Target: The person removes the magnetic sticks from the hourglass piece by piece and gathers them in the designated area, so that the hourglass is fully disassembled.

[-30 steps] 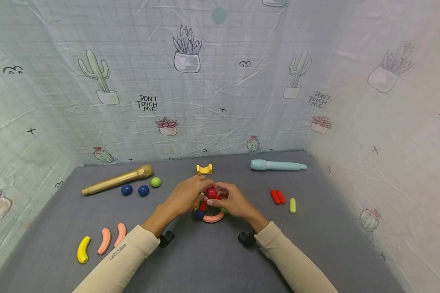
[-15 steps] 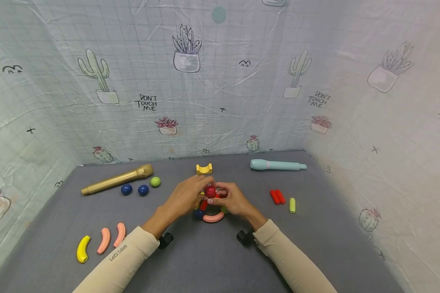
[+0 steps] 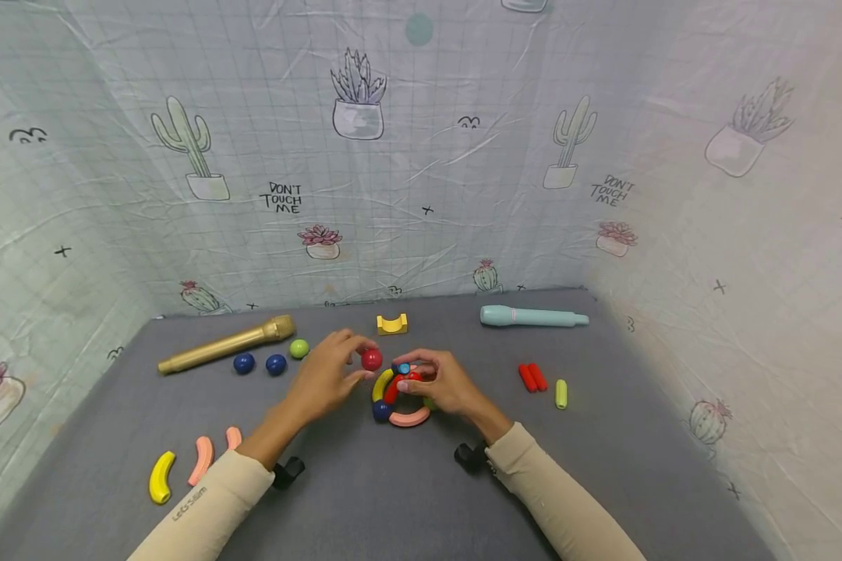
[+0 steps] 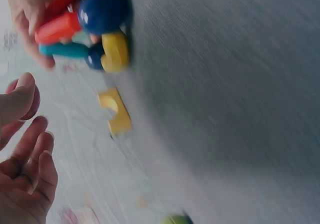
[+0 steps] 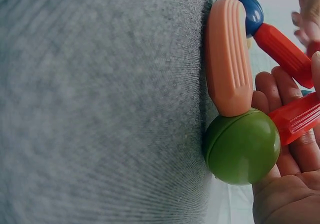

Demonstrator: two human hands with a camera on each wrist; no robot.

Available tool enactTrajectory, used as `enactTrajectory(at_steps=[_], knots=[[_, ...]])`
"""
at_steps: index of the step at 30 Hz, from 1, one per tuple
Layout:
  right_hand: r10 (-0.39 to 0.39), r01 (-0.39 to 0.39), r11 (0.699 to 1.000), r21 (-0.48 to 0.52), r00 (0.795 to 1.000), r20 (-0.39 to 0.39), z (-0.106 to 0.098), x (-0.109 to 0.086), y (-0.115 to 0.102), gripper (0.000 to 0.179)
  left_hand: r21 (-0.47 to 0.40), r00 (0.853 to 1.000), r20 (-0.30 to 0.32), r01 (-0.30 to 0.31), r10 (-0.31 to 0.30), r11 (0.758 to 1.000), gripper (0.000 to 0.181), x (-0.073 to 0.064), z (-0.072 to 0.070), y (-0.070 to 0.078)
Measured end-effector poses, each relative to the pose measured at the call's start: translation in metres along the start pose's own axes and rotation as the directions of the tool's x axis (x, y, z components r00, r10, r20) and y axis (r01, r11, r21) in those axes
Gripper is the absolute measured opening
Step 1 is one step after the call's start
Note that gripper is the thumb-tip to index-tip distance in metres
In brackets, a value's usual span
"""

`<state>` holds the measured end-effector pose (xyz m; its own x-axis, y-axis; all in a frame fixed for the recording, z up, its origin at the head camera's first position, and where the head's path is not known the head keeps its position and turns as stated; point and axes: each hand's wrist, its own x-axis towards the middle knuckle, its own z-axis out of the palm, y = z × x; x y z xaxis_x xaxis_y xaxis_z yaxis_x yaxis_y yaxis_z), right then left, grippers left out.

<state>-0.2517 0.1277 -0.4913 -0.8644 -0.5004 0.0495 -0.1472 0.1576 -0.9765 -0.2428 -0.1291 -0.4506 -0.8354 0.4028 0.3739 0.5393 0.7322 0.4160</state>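
Observation:
My left hand [image 3: 330, 378] pinches a red ball [image 3: 371, 359] between thumb and fingers, left of a small magnetic-toy structure. That structure has a ring base with a blue ball [image 3: 382, 411], a curved pink stick [image 3: 410, 418], a curved yellow stick [image 3: 383, 385] and a green ball [image 5: 242, 146]. Red sticks [image 5: 284, 54] and a teal stick [image 4: 65, 50] lean up and inward from it. Around the upper ends of these sticks my right hand [image 3: 449, 383] curls, thumb in front and fingers behind. The back of the ring is partly hidden by it.
Behind the structure stands a yellow notched block [image 3: 392, 324]. A gold microphone [image 3: 228, 344], two blue balls [image 3: 276, 365] and a green ball [image 3: 298, 348] lie left. Curved sticks [image 3: 160, 477] sit front left. Rightward are a light-blue microphone [image 3: 533, 316], red sticks [image 3: 532, 377] and a light-green stick [image 3: 561, 394].
My left hand has drawn away to the left, carrying the red ball off the top of the structure. The right hand stays at the stick tips.

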Motion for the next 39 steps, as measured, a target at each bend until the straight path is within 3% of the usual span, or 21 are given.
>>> enactTrajectory(at_steps=[5,12,22,30,39], knots=[[0.0,0.0,1.0,0.0,1.0,0.007,0.0,-0.001,-0.001,0.043,0.055,0.996,-0.04,0.077,-0.075,0.995,0.041,-0.015,-0.021,-0.025],[0.001,-0.001,1.0,0.014,1.0,0.008,0.001,-0.001,-0.001,0.042,0.118,0.988,-0.077,0.14,-0.132,0.983,0.045,-0.04,-0.056,-0.07],[-0.015,0.015,1.0,0.007,1.0,0.013,0.0,0.0,0.0,0.044,0.214,0.968,-0.001,0.246,-0.252,0.945,0.042,-0.071,-0.102,-0.133],[-0.016,0.016,1.0,-0.003,1.0,0.02,0.0,0.001,0.0,0.045,0.219,0.947,0.094,0.281,-0.307,0.934,0.038,-0.085,-0.113,-0.173],[-0.009,0.009,1.0,-0.012,1.0,0.014,0.0,0.001,0.001,0.044,0.252,0.905,0.181,0.335,-0.384,0.908,0.039,-0.084,-0.111,-0.188]])
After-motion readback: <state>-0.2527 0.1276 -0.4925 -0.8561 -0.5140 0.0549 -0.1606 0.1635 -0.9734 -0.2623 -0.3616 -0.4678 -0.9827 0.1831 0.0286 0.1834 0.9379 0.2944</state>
